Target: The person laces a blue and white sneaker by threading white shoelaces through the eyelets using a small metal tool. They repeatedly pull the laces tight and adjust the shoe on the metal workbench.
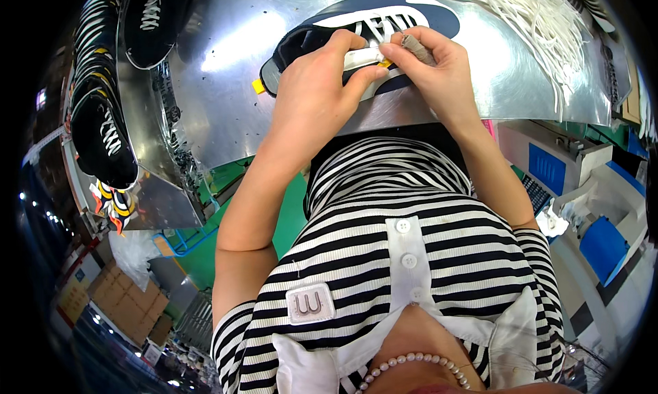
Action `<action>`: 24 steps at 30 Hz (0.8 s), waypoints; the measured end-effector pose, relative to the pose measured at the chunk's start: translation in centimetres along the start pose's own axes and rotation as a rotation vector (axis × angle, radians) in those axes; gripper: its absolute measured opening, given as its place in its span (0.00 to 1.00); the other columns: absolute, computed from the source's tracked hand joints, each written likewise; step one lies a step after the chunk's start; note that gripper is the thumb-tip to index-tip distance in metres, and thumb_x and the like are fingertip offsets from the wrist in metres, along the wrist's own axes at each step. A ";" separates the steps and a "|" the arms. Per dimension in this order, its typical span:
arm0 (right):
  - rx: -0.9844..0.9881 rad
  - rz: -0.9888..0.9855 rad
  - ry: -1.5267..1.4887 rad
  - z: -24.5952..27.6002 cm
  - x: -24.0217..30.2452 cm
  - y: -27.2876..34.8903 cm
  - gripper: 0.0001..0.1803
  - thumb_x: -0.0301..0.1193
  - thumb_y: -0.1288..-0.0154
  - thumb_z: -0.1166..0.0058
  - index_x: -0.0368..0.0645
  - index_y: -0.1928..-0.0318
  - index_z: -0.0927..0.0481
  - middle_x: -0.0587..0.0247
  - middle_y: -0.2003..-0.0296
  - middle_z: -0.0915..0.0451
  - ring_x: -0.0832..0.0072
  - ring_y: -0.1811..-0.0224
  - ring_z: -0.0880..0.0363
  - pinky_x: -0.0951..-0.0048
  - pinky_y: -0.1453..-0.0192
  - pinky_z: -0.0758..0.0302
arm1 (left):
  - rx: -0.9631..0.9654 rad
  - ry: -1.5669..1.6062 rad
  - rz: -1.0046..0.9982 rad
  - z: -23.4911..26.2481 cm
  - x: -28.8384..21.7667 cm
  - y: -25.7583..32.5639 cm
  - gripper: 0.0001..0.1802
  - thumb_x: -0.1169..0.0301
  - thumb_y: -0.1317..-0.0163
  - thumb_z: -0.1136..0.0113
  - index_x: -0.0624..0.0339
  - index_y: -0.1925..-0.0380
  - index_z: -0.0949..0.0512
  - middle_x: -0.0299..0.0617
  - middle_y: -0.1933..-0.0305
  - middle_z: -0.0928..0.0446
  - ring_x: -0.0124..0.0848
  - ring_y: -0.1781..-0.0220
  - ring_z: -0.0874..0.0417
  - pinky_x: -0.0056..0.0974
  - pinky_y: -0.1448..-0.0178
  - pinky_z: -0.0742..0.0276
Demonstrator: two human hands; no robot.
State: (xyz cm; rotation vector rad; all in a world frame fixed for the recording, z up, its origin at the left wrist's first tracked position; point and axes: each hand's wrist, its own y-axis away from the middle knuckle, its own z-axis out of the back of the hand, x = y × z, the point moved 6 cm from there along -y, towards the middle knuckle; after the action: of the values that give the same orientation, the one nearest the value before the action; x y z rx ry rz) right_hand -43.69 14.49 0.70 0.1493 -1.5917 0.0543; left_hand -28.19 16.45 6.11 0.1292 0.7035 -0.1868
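Observation:
A dark navy sneaker (pixel 439 18) with white and grey parts lies on its side on the metal tabletop (pixel 226 113), toe to the right. Partly threaded white laces (pixel 385 29) cross its opening. My left hand (pixel 319 85) is closed on the shoe's near side, thumb and forefinger on either side of a white strip by the eyelets. Close by, my right hand (pixel 439 68) pinches a white shoelace between thumb and forefinger. A brownish cloth finger cover (pixel 417 50) sits on one right finger. The lace end is hidden by the fingers.
Loose white laces (pixel 514 24) are heaped at the back right of the table. To the left, a rack holds a row of black sneakers (pixel 103 140), and another black shoe (pixel 157 24) lies beside it. A grey and blue machine (pixel 555 161) stands at the right.

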 end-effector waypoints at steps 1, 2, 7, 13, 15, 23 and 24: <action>-0.012 0.008 -0.024 -0.2 -0.2 -0.2 0.10 0.32 0.39 0.34 0.37 0.66 0.16 0.74 0.74 0.20 0.89 0.71 0.27 0.83 0.67 0.29 | -0.033 0.015 0.033 -0.2 0.4 -0.2 0.19 0.61 0.40 0.33 0.64 0.58 0.23 0.47 0.65 0.17 0.39 0.68 0.16 0.36 0.61 0.23; 0.001 0.017 0.005 -0.2 -0.2 -0.3 0.10 0.32 0.39 0.34 0.37 0.64 0.17 0.73 0.73 0.19 0.89 0.71 0.26 0.83 0.66 0.29 | -0.058 -0.012 0.026 -0.3 0.4 -0.4 0.18 0.62 0.40 0.33 0.64 0.58 0.23 0.47 0.64 0.17 0.40 0.67 0.16 0.37 0.61 0.23; -0.032 0.132 0.046 0.0 1.2 0.7 0.12 0.33 0.34 0.38 0.38 0.57 0.23 0.65 0.71 0.17 0.83 0.69 0.23 0.79 0.64 0.27 | -0.143 -0.083 -0.028 -0.8 0.4 -0.2 0.17 0.62 0.40 0.32 0.62 0.58 0.23 0.46 0.62 0.16 0.45 0.65 0.14 0.40 0.62 0.22; 0.166 -0.004 0.370 1.4 2.1 2.7 0.10 0.31 0.30 0.45 0.37 0.58 0.27 0.55 0.71 0.17 0.70 0.71 0.18 0.74 0.66 0.26 | -0.201 -0.121 -0.071 -0.8 0.4 -0.1 0.17 0.62 0.42 0.30 0.60 0.58 0.22 0.44 0.65 0.15 0.41 0.69 0.14 0.37 0.66 0.21; 0.166 0.000 0.381 1.5 1.7 2.6 0.10 0.31 0.30 0.44 0.37 0.59 0.26 0.56 0.73 0.17 0.69 0.73 0.18 0.72 0.68 0.26 | -0.187 -0.103 -0.100 -0.9 0.2 -0.3 0.16 0.64 0.41 0.30 0.60 0.58 0.21 0.44 0.65 0.16 0.41 0.69 0.14 0.37 0.66 0.22; 0.092 0.070 0.595 -1.2 1.3 0.5 0.10 0.32 0.33 0.42 0.38 0.64 0.25 0.56 0.79 0.21 0.64 0.77 0.20 0.67 0.70 0.26 | -0.145 -0.186 -0.367 -1.6 -1.2 0.5 0.11 0.71 0.40 0.33 0.61 0.58 0.21 0.46 0.71 0.18 0.41 0.73 0.17 0.38 0.70 0.25; 0.119 0.050 0.554 -1.1 1.3 0.7 0.10 0.32 0.33 0.43 0.38 0.64 0.25 0.56 0.79 0.22 0.65 0.77 0.21 0.67 0.70 0.27 | -0.135 -0.158 -0.341 -1.7 -1.1 0.7 0.11 0.71 0.40 0.33 0.61 0.58 0.21 0.46 0.71 0.18 0.41 0.73 0.17 0.38 0.70 0.25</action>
State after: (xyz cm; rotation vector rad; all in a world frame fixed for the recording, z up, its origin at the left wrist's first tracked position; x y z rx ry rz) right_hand -42.74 15.22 2.05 0.1700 -1.0389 0.2112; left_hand -29.91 17.53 5.56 -0.1355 0.5750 -0.4693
